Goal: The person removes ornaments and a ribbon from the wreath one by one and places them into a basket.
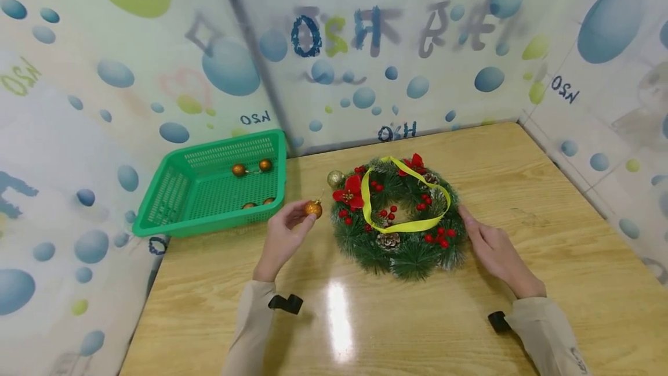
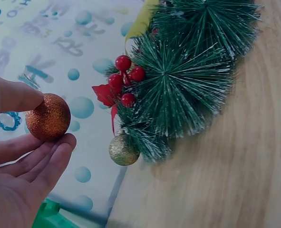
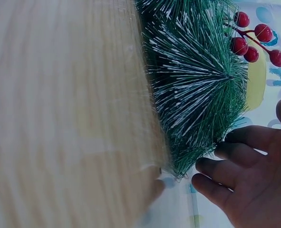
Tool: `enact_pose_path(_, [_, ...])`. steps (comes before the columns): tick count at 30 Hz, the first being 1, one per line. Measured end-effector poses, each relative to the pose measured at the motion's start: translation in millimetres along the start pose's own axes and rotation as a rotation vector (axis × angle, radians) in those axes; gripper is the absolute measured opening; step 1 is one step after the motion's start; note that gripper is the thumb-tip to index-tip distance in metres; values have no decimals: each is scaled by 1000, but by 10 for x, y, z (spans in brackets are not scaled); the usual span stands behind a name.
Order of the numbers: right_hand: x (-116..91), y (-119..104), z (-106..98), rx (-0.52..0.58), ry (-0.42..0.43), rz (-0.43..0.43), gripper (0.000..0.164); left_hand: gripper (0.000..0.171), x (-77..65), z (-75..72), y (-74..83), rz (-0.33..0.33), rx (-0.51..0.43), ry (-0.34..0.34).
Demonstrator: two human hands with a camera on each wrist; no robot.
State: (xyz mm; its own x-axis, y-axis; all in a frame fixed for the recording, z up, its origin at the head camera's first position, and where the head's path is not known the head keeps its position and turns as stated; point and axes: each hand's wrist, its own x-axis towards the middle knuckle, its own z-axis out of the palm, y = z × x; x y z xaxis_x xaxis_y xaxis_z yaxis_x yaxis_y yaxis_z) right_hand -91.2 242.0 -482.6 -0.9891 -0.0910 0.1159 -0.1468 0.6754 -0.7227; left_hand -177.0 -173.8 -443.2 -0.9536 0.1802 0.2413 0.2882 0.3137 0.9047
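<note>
My left hand [image 1: 282,237] pinches an orange glitter Christmas bauble [image 1: 313,209] between thumb and fingers, just left of the wreath. In the left wrist view the bauble [image 2: 48,118] is held above the palm. A green wreath [image 1: 414,259] lies on the table, with red flowers, red berries [image 2: 123,63], pine cones and a loop of yellow ribbon [image 1: 412,226]. At its upper left edge sits a gold bauble [image 1: 336,179]. My right hand [image 1: 498,254] rests its fairly straight fingertips at the wreath's right edge, beside the frosted needles [image 3: 197,80].
A green plastic basket [image 1: 209,228] stands at the table's back left, with several orange baubles [image 1: 239,170] inside. The wooden table [image 1: 417,329] meets patterned walls [image 1: 365,97] at the back and left. Black straps [image 1: 286,304] circle the wrists.
</note>
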Motion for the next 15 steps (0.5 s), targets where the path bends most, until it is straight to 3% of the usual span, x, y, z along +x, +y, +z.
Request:
enact_pose_path(7, [22,1,12,-13,4,-6,52,34,56,-85,-13,99,16,33])
enact_pose_path(15, [18,13,10,-30,8,-1,52,36,132,-288,23,104,69,104])
